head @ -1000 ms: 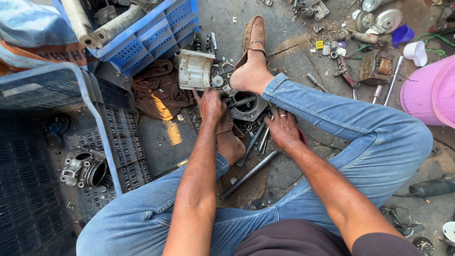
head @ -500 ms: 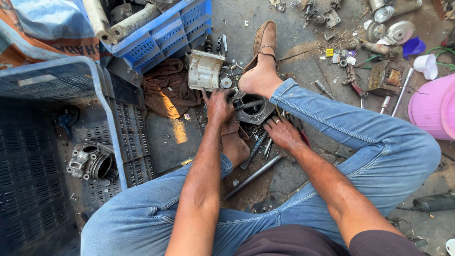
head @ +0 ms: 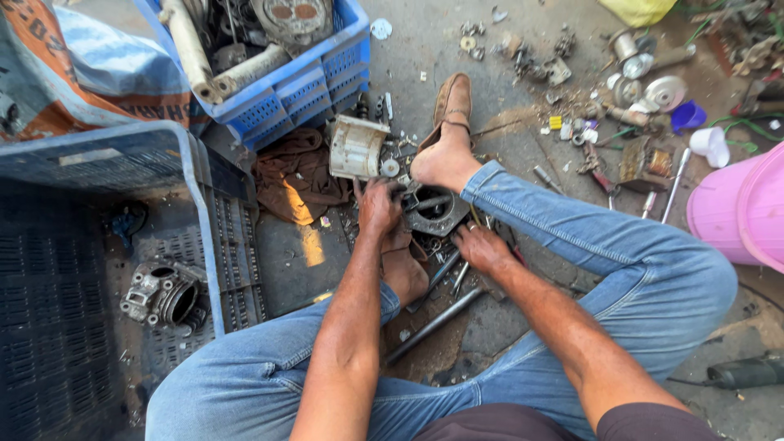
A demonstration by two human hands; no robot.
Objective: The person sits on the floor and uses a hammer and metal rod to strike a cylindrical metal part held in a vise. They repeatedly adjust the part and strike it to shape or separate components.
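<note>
I sit on the floor with a dark round metal engine casing (head: 433, 212) between my feet. My left hand (head: 380, 206) grips the casing's left edge, fingers bent over it. My right hand (head: 483, 248) rests knuckles-up just below and right of the casing, over loose tools on the floor. Whether its curled fingers hold anything is hidden. A pale finned cylinder block (head: 356, 147) stands just left of the casing. Steel rods (head: 433, 324) lie between my legs.
A blue crate (head: 327, 69) of pipes and parts stands at the back. A dark blue crate (head: 196, 212) at left holds a grey engine part (head: 163, 294). A brown rag (head: 294, 175), a pink bucket (head: 739, 208) and scattered small parts (head: 621, 122) lie around.
The view has tilted slightly, so everything sits lower in frame. Both hands stay at the casing; the right hand has barely shifted.
</note>
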